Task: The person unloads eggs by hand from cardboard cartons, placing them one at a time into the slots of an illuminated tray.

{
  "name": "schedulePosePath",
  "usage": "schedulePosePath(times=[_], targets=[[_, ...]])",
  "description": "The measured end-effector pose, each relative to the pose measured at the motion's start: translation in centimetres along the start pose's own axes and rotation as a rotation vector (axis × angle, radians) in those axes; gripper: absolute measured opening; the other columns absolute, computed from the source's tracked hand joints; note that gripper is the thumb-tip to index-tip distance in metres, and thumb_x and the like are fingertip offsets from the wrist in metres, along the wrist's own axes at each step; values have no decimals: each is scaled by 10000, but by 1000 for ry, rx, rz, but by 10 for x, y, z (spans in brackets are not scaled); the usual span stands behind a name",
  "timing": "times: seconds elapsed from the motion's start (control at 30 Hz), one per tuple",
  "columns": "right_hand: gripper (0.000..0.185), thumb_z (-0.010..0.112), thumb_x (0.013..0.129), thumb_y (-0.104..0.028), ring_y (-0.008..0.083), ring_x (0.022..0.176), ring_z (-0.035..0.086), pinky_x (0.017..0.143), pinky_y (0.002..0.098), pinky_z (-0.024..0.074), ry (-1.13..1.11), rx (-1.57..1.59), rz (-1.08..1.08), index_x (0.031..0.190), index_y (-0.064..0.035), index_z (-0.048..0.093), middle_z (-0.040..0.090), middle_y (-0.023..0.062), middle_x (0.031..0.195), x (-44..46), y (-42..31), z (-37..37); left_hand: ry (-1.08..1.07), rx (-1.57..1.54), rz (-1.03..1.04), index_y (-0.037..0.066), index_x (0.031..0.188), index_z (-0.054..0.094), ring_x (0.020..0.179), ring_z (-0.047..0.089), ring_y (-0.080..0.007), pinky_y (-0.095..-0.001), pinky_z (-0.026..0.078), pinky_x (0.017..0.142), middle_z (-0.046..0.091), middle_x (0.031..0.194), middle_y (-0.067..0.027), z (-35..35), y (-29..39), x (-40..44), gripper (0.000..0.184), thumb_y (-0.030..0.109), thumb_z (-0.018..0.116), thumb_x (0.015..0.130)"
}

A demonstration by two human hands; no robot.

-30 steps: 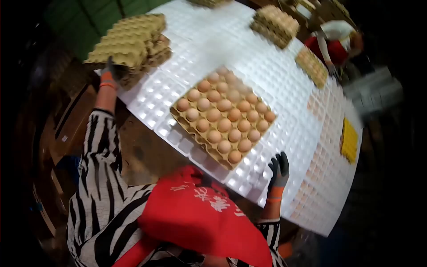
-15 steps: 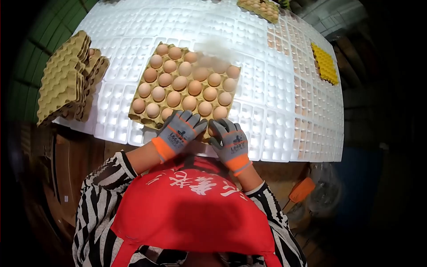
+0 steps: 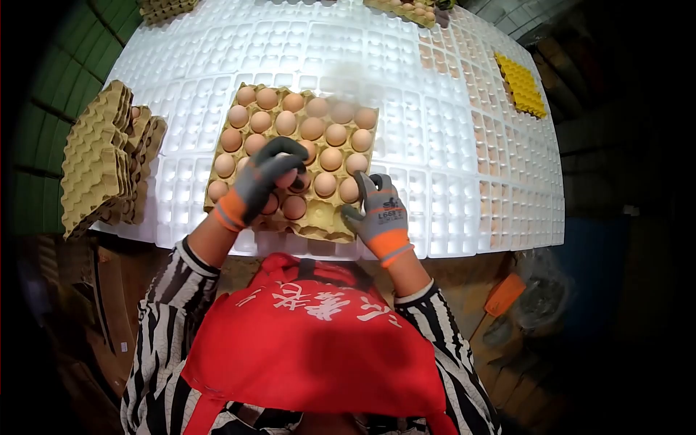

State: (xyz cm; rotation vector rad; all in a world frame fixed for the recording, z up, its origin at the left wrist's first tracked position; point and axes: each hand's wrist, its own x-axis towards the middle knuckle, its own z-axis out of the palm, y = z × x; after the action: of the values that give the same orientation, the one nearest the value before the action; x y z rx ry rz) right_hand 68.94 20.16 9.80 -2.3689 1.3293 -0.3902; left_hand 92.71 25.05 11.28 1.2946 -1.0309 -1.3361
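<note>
A brown pulp egg tray (image 3: pixel 330 223) filled with rows of brown eggs lies in front of me. My left hand (image 3: pixel 268 177), in a grey and orange glove, is over its left-middle part, fingers curled around an egg (image 3: pixel 286 179). Beneath this hand some eggs and cups are hidden. At the tray's front right corner is my right hand (image 3: pixel 373 206), gloved alike, its thumb and forefinger apart at the edge. No egg shows between them. A few cups at the front right of the tray hold no egg.
White moulded trays (image 3: pixel 428 138) cover the table, some at the right with eggs showing in them. A stack of pulp trays (image 3: pixel 98 159) stands at the left. A yellow tray (image 3: pixel 520 85) lies at the right, and another tray with eggs (image 3: pixel 402 10) at the back.
My left hand has gone from the tray's front edge up over its middle and now grips an egg. My right hand has shifted slightly right, its fingers spreading. The view has moved a little.
</note>
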Motion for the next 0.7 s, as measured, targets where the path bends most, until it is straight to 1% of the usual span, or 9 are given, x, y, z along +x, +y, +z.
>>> schedulePosePath(times=[0.03,0.07,0.1,0.17,0.23,0.37,0.43,0.5,0.7], targets=[[608,855,713,-165,335,985,622,861,389,532,22,95,-3,1255,-75,596,602,135,1123,0,3,2,8,65,-94,19,1143,622,970,622,-193,-328,507,854,623,1101,-55,10,5,5,334,114,718,837],[613,862,716,-173,319,981,627,852,383,535,44,187,-7,1255,-73,588,605,124,1132,1,12,5,-6,647,378,64,1117,634,962,643,-250,-353,523,788,629,1128,-115,21,-10,13,370,147,772,783],[617,868,720,-181,303,976,631,844,378,537,64,278,-14,1254,-71,580,609,114,1141,1,23,10,-71,977,486,99,1136,636,942,650,-293,-399,534,736,617,1093,-142,32,-8,13,399,162,772,766],[586,819,794,-159,163,857,630,663,291,540,-5,1103,389,1300,-69,538,588,98,1263,-3,42,4,-218,1450,330,109,1164,626,919,642,-318,-432,533,718,600,1026,-121,53,-22,23,413,177,747,776],[634,744,822,-126,154,801,625,586,265,521,55,1628,356,1394,-79,474,558,130,1307,-1,51,-12,-235,1450,268,127,1186,621,914,636,-324,-431,533,719,582,1000,-116,54,-20,29,416,177,724,787],[572,736,840,-111,163,888,650,679,300,558,-111,1144,349,1376,-65,540,554,123,1305,27,51,-32,-129,1161,315,177,1199,644,891,638,-337,-432,532,696,579,1019,-117,35,-2,23,400,162,698,802],[498,796,812,-201,221,918,660,749,350,565,203,421,-136,1281,-158,632,591,107,1261,42,41,-17,19,1187,355,199,1237,650,872,651,-347,-450,535,690,593,1101,-126,34,9,24,427,135,678,816],[548,817,771,-292,296,974,664,805,404,563,78,-22,-65,1276,-189,633,578,148,1275,48,26,-18,146,1295,394,203,1262,644,870,657,-349,-460,538,701,598,1143,-134,32,6,36,450,135,680,818],[465,783,781,-382,311,1020,658,851,428,559,-75,-151,25,1187,-191,662,578,105,1288,58,30,-7,-34,1455,262,150,1173,637,918,657,-379,-465,549,743,540,1278,-177,52,3,59,367,143,698,811]])
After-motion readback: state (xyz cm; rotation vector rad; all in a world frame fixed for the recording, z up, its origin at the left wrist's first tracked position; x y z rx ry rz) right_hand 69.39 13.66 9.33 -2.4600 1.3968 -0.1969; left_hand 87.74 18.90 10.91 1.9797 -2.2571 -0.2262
